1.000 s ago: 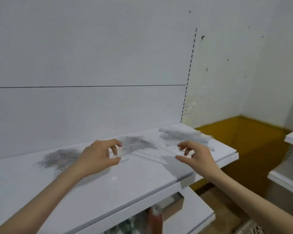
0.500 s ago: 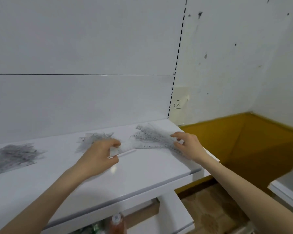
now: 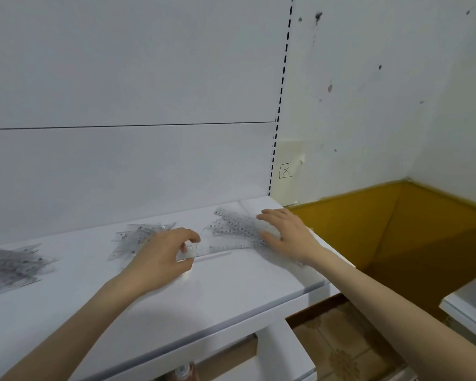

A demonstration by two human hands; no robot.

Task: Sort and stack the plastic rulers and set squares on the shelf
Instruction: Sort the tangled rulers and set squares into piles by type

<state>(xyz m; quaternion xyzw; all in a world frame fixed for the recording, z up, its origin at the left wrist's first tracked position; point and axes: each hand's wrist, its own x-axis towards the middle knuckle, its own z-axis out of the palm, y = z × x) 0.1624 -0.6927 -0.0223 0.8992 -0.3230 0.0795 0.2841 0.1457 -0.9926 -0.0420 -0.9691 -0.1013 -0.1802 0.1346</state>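
Under both hands runs the white shelf [image 3: 231, 292], its back panel [image 3: 121, 78] rising behind the grip. Three loose groups of clear plastic lie on it. A grey heap [image 3: 8, 266] sits well out to the left of the grip. A middle heap [image 3: 138, 237], set squares by the angled outlines though too blurred to be sure, lies just behind the gripping knuckles. A fanned ruler pile [image 3: 231, 225] lies at the far end of the held piece. That piece is a single clear ruler [image 3: 220, 247], almost flat on the shelf, with its free end reaching the edge of the fan. The left hand [image 3: 160, 257] pinches the near end narrowly between thumb and curled fingers. The right hand [image 3: 289, 235] lies spread on the fan, fingers straight and pressing down, gripping nothing. A second ago both hands pinched this ruler by its ends above the shelf. Half a second ago the right had let go and reached for the fan; now it rests flatter and further across it, while the left keeps its pinch. I judge that the ruler has been sorted to its kind and brought to its pile, and that the right hand is steadying or squaring the fan to receive it. The stack itself is still splayed, so the stacking is far from done.
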